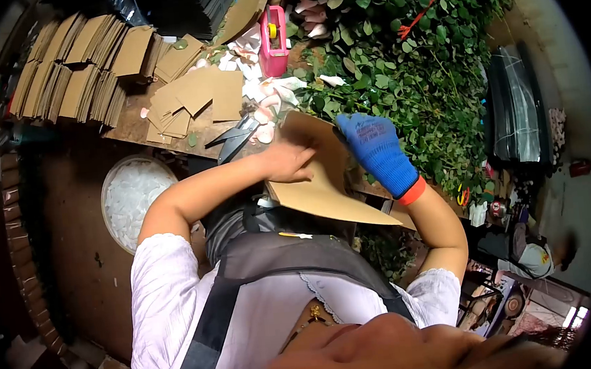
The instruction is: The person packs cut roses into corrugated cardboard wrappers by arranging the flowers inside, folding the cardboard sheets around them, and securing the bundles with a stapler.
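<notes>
A tan cardboard sheet (324, 192) lies bent in front of my apron, one corner pointing out to the lower right. My bare left hand (288, 162) rests on its left part, fingers stretched out and slightly blurred. In a blue knit glove with an orange cuff, my right hand (370, 143) is closed at the sheet's upper right edge. A small dark strip shows beside the glove's thumb side; I cannot make out what it is. Dark-handled shears (234, 139) lie on the bench just beyond my left hand, near pale petals (266, 120).
Leafy green stems (400, 91) are heaped at the right, with white-wrapped buds (311, 4) behind. Cardboard stacks (90, 41) and loose pieces (193, 95) occupy the bench's left. A pink holder (274, 42) stands mid-bench. A round tub of white pieces (138, 198) sits lower left. Another person (534, 258) is far right.
</notes>
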### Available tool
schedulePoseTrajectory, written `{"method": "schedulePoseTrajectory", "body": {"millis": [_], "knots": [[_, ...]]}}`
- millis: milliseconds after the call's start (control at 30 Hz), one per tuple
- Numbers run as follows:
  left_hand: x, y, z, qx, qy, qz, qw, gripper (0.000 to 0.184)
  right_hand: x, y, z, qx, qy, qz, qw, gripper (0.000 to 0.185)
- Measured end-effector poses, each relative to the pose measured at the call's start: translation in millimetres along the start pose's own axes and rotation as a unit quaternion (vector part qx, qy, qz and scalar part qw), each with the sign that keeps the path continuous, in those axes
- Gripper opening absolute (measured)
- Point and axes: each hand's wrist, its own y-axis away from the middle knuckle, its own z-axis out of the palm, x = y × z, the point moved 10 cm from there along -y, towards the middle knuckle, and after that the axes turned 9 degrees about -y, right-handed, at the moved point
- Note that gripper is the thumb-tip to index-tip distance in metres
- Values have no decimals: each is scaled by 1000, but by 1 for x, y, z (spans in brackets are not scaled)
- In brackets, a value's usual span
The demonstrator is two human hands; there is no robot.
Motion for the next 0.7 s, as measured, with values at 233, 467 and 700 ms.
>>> {"method": "schedulePoseTrajectory", "body": {"millis": [233, 467, 700], "knots": [[-10, 10, 27, 101, -102, 57, 988, 101, -19, 34, -62, 75, -228, -67, 968, 38], [-9, 9, 29, 76, -108, 46, 990, 97, 14, -28, 56, -85, -88, 37, 992, 51], [-9, 9, 27, 93, -96, 52, 990, 97, -65, 44, -24, 61, -324, -173, 928, 58]]}}
